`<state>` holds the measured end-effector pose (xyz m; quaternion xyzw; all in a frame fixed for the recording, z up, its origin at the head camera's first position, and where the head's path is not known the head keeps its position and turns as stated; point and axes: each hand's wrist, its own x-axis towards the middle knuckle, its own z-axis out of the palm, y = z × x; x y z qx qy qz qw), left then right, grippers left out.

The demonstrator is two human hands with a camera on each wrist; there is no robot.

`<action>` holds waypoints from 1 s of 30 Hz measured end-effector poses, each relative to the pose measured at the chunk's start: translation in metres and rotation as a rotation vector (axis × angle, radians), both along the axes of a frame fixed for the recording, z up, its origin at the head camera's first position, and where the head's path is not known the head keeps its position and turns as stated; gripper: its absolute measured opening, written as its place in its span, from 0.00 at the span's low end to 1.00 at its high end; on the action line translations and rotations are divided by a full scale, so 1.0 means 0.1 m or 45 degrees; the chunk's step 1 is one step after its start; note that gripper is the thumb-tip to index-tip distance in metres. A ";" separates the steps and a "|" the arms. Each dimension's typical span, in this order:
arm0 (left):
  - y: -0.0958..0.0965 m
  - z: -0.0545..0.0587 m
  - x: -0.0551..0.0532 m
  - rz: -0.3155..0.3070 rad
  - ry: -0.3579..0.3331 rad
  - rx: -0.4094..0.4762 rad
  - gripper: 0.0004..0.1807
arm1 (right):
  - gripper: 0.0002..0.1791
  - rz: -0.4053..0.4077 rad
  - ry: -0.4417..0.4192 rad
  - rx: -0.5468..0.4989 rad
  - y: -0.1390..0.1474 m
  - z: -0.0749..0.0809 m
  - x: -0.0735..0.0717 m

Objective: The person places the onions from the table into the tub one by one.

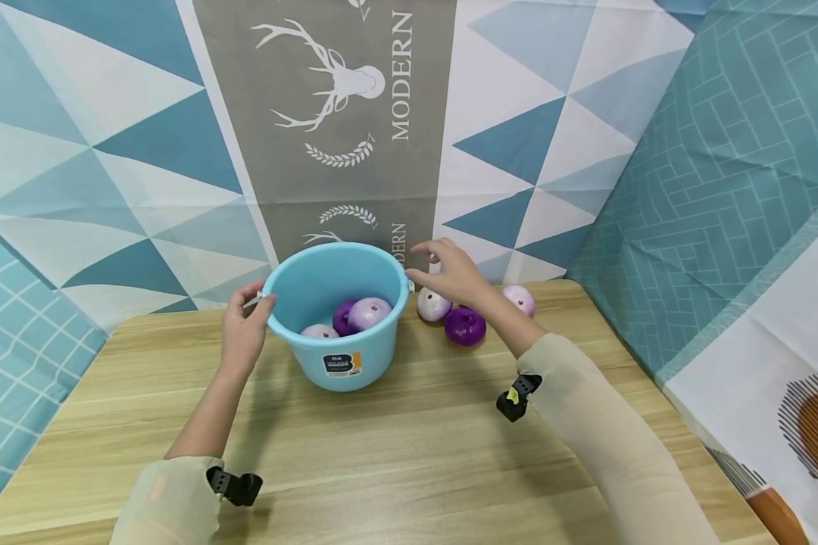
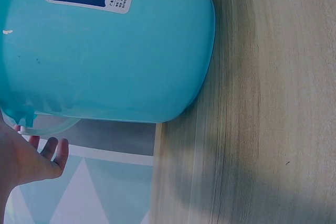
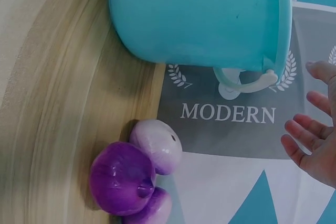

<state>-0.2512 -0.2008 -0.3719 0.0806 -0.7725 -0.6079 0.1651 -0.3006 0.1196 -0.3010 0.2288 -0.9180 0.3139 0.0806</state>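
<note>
Light blue plastic forms the bucket, which the head view shows upright on the wooden table, between the two hands, mouth upward, its round body having no long axis across the tabletop. Inner onions lie within. At the left rim, the left hand is nearer, thumb and fingers bent; whether it pinches the rim I cannot tell. Opposite, the right hand holds nothing, fingers loosely parted, thumb close to the rim; loose onions lie near its wrist.

Left wrist view: fingertips hang just beside the handle, near its joint.

Right wrist view: spread fingers stand apart from the rim; the loose onions sit clear of the bucket.
</note>
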 end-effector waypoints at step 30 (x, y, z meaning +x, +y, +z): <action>0.01 0.03 0.02 0.001 0.001 -0.013 0.27 | 0.25 -0.069 -0.152 -0.070 0.35 -0.35 -0.03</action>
